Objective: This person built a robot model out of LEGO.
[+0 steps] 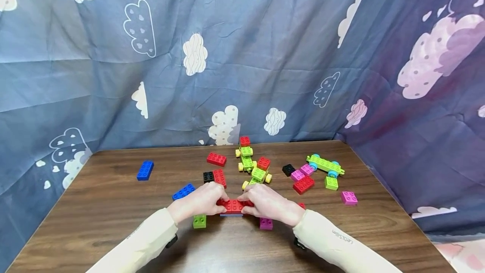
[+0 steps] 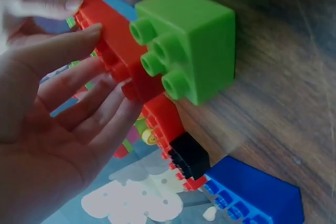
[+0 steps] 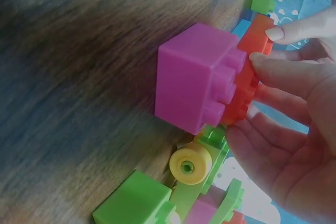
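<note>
Two red bricks sit end to end on top of a blue brick (image 1: 231, 215) at the near middle of the table. My left hand (image 1: 201, 199) grips the left red brick (image 2: 118, 35), thumb on its near side and fingers around the far side. On the other end, my right hand (image 1: 270, 204) holds the right red brick (image 3: 244, 85) the same way. The two thumbs are close together but apart. Just left of the bricks stands a lime green brick (image 1: 199, 221); a pink brick (image 1: 266, 223) stands just right, below my right hand. My hands hide the outer ends of the red bricks.
Beyond my hands are a black brick (image 1: 208, 176), red bricks (image 1: 216, 159) and lime wheeled pieces (image 1: 247, 162) with yellow wheels. Blue bricks (image 1: 145, 170) lie left. To the right are a blue-wheeled lime base (image 1: 325, 164), a red brick (image 1: 304, 185) and a pink brick (image 1: 349, 198).
</note>
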Demonstrator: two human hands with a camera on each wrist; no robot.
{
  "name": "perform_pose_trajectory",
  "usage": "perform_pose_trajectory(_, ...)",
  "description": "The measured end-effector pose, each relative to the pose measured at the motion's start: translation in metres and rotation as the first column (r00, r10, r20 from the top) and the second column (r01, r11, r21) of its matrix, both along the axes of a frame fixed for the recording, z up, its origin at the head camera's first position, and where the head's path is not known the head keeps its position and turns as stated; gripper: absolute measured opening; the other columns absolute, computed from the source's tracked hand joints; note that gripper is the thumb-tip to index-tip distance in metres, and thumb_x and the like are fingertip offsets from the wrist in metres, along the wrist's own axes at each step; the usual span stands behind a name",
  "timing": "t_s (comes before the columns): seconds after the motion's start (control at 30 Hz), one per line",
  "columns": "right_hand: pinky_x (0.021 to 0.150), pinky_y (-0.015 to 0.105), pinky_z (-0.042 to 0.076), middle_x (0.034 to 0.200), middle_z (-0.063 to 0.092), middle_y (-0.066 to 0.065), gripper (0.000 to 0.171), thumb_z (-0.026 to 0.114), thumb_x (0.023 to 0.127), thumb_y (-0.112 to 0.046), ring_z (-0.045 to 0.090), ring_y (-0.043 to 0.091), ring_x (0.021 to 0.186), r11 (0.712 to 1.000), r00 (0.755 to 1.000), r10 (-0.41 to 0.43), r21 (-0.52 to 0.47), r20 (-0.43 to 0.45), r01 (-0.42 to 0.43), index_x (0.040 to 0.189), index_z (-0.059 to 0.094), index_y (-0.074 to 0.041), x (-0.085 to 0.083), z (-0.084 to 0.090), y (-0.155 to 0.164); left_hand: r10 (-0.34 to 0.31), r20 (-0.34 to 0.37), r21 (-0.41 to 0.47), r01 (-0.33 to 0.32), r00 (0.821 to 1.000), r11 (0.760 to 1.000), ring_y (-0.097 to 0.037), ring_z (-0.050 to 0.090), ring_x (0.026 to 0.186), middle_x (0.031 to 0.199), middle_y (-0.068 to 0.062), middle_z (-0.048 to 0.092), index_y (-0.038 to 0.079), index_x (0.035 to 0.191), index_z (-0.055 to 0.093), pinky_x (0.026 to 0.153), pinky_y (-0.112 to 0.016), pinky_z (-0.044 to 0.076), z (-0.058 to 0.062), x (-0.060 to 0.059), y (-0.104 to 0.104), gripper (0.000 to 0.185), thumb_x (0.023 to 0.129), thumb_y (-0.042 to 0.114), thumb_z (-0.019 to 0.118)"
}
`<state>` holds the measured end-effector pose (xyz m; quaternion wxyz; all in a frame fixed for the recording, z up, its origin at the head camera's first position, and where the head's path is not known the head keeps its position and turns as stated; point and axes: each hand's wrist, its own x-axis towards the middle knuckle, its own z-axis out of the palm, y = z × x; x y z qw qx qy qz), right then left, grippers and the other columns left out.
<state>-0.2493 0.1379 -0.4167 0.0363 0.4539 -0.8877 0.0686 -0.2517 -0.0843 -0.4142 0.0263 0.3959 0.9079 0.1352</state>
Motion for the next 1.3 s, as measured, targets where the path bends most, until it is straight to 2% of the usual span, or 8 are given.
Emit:
perform_pose_trajectory(0.13, 0.065, 0.021, 0.05, 0.086, 0.068, -0.001, 0.023, 0.077, 0.086, -0.026, 0.055, 0.005, 0.072, 1.0, 1.0, 0.005, 0.003, -0.005, -0.005, 0.105, 0.077, -0.013, -0.0005, 0.0002, -0.0025, 0.013, 0.028, 0.005, -0.013, 1.0, 1.0, -0.004, 0.051, 0.066, 0.083, -0.003, 0.072, 0.006, 0.092, 0.077, 0.058, -0.017, 0.043, -0.0001, -0.0021, -0.0029, 0.015, 0.083, 0.018, 0.079)
perform_pose_trajectory(0.3, 0.063, 0.021, 0.048, 0.085, 0.069, 0.0, 0.023, 0.078, 0.085, -0.024, 0.053, 0.005, 0.071, 1.0, 1.0, 0.018, -0.002, -0.01, -0.018, 0.105, 0.077, -0.012, -0.0009, 0.0016, -0.0024, 0.005, 0.018, 0.005, -0.005, 1.0, 1.0, -0.003, 0.05, 0.065, 0.082, -0.002, 0.072, 0.006, 0.091, 0.077, 0.057, -0.017, 0.043, 0.0003, -0.0013, -0.0019, 0.015, 0.083, 0.018, 0.079)
perform_pose_trajectory(0.6, 0.065, 0.022, 0.048, 0.087, 0.069, -0.001, 0.025, 0.077, 0.086, -0.026, 0.053, 0.005, 0.072, 1.0, 1.0, 0.01, 0.015, -0.007, -0.01, 0.107, 0.077, -0.013, -0.0012, 0.0028, -0.0022, -0.005, 0.008, -0.055, 0.006, 1.0, 0.998, -0.011, 0.057, 0.08, 0.094, -0.005, 0.068, 0.005, 0.106, 0.076, 0.068, -0.022, 0.049, 0.0034, 0.0001, -0.0046, 0.024, 0.085, 0.016, 0.077)
perform_pose_trajectory(0.83, 0.064, 0.022, 0.048, 0.086, 0.068, -0.001, 0.026, 0.078, 0.086, -0.025, 0.051, 0.005, 0.071, 1.0, 1.0, 0.006, 0.012, 0.01, -0.006, 0.108, 0.077, -0.013, -0.0005, 0.0014, -0.001, -0.02, -0.003, -0.03, 0.019, 1.0, 0.999, -0.008, 0.053, 0.075, 0.09, -0.003, 0.066, 0.006, 0.105, 0.077, 0.063, -0.02, 0.044, 0.0009, 0.0004, -0.005, 0.022, 0.085, 0.016, 0.078)
perform_pose_trajectory(1.03, 0.064, 0.021, 0.047, 0.086, 0.068, 0.0, 0.025, 0.078, 0.085, -0.025, 0.051, 0.004, 0.071, 1.0, 1.0, -0.008, 0.018, 0.026, 0.008, 0.108, 0.077, -0.013, -0.0009, 0.0016, -0.0009, -0.028, -0.032, -0.053, 0.026, 0.999, 0.998, -0.01, 0.054, 0.075, 0.088, -0.004, 0.065, 0.008, 0.104, 0.076, 0.067, -0.023, 0.048, 0.0006, 0.0035, -0.0031, 0.021, 0.086, 0.018, 0.077)
perform_pose_trajectory(1.17, 0.064, 0.021, 0.047, 0.087, 0.07, 0.001, 0.026, 0.078, 0.085, -0.023, 0.051, 0.005, 0.071, 1.0, 1.0, -0.004, 0.015, 0.029, 0.004, 0.108, 0.077, -0.011, 0.0001, 0.0017, -0.0013, -0.055, -0.061, -0.07, 0.051, 0.997, 0.996, -0.011, 0.055, 0.075, 0.088, -0.004, 0.063, 0.007, 0.104, 0.075, 0.069, -0.024, 0.05, -0.0019, 0.0054, -0.0031, 0.02, 0.087, 0.017, 0.075)
perform_pose_trajectory(1.3, 0.066, 0.022, 0.049, 0.088, 0.07, 0.001, 0.025, 0.078, 0.085, -0.022, 0.054, 0.006, 0.073, 1.0, 1.0, -0.001, 0.014, 0.013, 0.001, 0.108, 0.077, -0.011, 0.0, 0.002, -0.0024, -0.068, -0.05, -0.071, 0.065, 0.996, 0.995, -0.01, 0.053, 0.076, 0.089, -0.004, 0.062, 0.006, 0.105, 0.075, 0.068, -0.022, 0.049, -0.0016, 0.0046, -0.0059, 0.019, 0.088, 0.014, 0.074)
